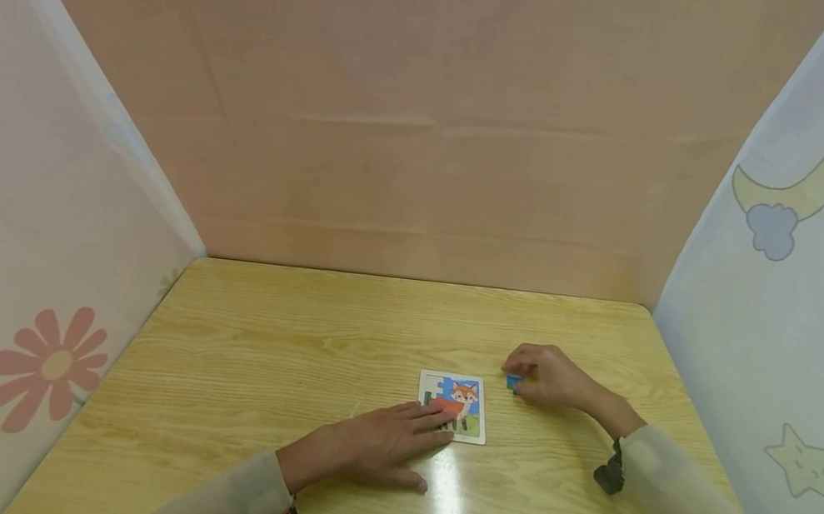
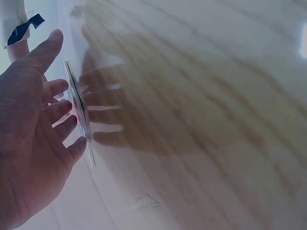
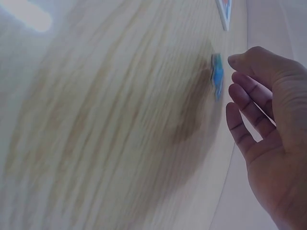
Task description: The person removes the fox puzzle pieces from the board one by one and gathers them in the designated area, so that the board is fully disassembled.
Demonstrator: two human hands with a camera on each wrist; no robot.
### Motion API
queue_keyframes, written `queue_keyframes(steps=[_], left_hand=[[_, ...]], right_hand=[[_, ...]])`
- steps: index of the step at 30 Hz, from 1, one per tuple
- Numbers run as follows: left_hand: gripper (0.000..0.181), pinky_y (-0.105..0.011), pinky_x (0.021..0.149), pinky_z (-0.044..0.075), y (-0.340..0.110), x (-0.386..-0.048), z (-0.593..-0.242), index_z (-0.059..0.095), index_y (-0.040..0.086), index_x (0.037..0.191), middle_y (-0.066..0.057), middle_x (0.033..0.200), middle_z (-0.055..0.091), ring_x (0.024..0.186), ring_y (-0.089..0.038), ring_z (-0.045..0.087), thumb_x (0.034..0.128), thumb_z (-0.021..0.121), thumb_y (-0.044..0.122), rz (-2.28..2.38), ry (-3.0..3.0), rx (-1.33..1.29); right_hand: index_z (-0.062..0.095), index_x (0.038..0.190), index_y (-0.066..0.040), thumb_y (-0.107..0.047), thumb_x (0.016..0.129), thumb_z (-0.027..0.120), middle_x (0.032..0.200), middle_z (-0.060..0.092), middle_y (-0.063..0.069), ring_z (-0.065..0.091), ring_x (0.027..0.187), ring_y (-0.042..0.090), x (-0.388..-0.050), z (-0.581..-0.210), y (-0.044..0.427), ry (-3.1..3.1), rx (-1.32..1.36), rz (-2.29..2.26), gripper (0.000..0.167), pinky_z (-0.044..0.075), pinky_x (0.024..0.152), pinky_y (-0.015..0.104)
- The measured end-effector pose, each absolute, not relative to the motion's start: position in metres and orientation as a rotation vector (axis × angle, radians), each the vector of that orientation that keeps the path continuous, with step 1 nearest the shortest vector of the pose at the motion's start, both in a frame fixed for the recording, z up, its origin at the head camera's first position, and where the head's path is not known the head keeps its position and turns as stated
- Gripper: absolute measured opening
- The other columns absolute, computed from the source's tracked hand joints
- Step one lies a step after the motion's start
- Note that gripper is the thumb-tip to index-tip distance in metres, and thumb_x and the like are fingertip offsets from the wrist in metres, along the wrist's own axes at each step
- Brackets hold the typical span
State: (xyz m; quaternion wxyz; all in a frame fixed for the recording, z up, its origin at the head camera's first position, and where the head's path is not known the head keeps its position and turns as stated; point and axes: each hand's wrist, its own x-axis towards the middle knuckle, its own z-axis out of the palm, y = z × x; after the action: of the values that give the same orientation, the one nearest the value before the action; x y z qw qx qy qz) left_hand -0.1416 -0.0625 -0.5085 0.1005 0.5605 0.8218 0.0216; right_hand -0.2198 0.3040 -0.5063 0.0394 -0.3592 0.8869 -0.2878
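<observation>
A small framed jigsaw puzzle [image 1: 481,432] with a fox picture lies on the wooden table. Its upper left part shows a pale gap where the backing is bare. My left hand [image 1: 380,445] reaches over the lower left of the puzzle with fingers extended, hiding that corner. To the puzzle's right, a blue and green puzzle piece [image 1: 512,382] lies on the table, partly covered by my right hand [image 1: 553,377]. In the right wrist view the thumb and loosely bent fingers hover around the puzzle piece [image 3: 217,76], with a small space between them and it.
The wooden table [image 1: 285,319] extends around both hands, with a bright light reflection in front of the puzzle. A plain cloth wall [image 1: 429,167] stands behind the table, and printed cloth walls stand at the left and right.
</observation>
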Motion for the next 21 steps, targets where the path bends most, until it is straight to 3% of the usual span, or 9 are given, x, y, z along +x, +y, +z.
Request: queue_keyframes(steps=[7,21], left_hand=[[0.077,-0.043,0.131,0.024,-0.061,-0.142,-0.508,0.034,0.017,0.167,-0.004,0.177,0.02,0.163,-0.024,0.018,0.1074,0.043,0.065,0.05,2.453,1.682],[0.079,-0.041,0.131,0.024,-0.055,-0.145,-0.511,0.037,0.016,0.166,-0.007,0.178,0.016,0.163,-0.026,0.019,0.1062,0.044,0.067,0.019,2.487,1.716]], right_hand=[[0.078,0.113,-0.003,0.002,0.087,0.081,0.112,0.074,0.008,0.072,0.097,0.025,-0.227,-0.504,0.289,2.646,-1.124,-0.93,0.026,0.064,0.081,0.037],[0.078,0.117,0.0,-0.002,0.089,0.082,0.113,0.074,0.011,0.07,0.098,0.027,-0.234,-0.494,0.256,2.511,-1.19,-0.937,0.028,0.063,0.086,0.043]])
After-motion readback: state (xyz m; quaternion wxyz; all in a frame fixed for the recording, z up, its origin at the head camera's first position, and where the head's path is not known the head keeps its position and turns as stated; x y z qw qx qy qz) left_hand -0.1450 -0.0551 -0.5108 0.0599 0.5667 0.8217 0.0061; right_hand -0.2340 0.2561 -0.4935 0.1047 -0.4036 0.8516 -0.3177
